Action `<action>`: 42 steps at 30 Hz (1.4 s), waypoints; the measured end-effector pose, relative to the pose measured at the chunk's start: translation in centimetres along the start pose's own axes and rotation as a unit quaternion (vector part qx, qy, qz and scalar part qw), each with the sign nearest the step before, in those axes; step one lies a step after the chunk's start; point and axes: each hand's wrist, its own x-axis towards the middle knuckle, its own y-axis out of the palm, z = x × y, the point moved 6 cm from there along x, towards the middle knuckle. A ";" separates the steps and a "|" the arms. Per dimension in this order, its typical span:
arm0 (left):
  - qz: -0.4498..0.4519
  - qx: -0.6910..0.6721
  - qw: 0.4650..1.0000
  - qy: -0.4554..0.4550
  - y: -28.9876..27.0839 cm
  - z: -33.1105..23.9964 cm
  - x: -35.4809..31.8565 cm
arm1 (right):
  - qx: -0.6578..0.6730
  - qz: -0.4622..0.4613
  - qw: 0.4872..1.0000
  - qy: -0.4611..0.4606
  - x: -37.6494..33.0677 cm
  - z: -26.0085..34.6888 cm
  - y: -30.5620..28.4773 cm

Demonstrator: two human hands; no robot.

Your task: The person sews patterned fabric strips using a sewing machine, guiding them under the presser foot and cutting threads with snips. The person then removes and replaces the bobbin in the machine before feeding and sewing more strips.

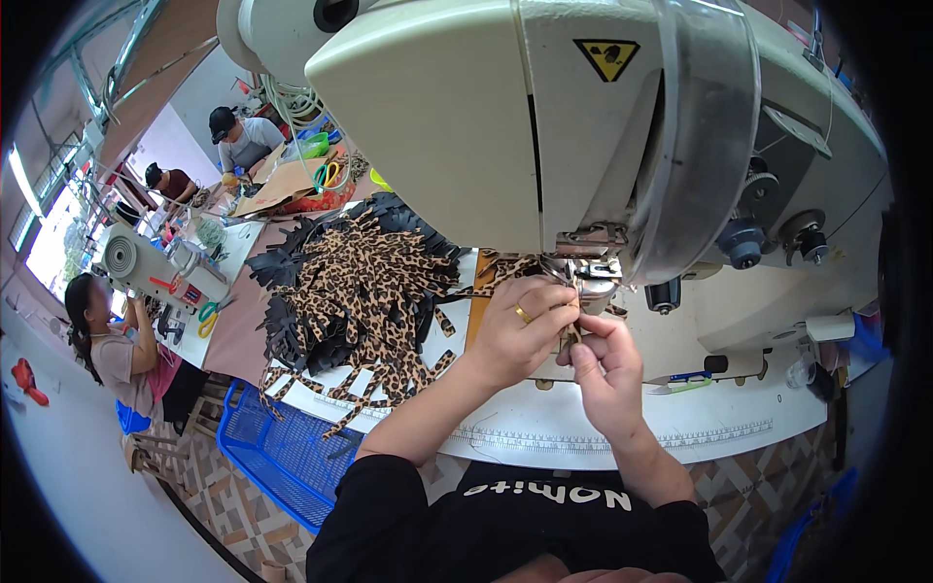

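Hands [564, 335] crowded under machine [505, 126], perhaps pinching strip [573, 333]

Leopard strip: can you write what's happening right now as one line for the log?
left hand: holds leopard strip | right hand: pinches strip from below | place: under sewing machine foot | beside: strip pile

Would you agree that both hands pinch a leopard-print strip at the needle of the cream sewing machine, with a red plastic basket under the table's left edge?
Not quite: the plastic basket is blue, not red, as the head view shows. The rest stands: the left hand and right hand pinch a leopard-print strip at the needle of the cream sewing machine, and the basket sits under the left edge of the table.
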 end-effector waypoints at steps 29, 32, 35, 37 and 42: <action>0.030 -0.148 0.961 -0.231 3.9 9.3 -1.1 | 0.005 0.030 0.998 0.050 0.3 -1.7 -0.2; 0.131 -0.113 0.946 -0.273 6.5 11.5 -1.3 | -0.011 0.032 0.998 0.051 0.1 -1.5 -0.3; -0.011 -0.065 0.979 -0.194 4.8 11.5 0.4 | -0.028 0.027 0.998 0.048 0.0 -1.4 -0.3; -0.015 -0.083 0.964 -0.254 4.3 11.9 0.8 | -0.013 0.031 0.999 0.038 -0.1 -1.3 0.0; -0.079 -0.136 0.950 -0.271 3.5 11.6 1.4 | -0.027 0.045 0.998 0.032 -0.7 -1.4 0.7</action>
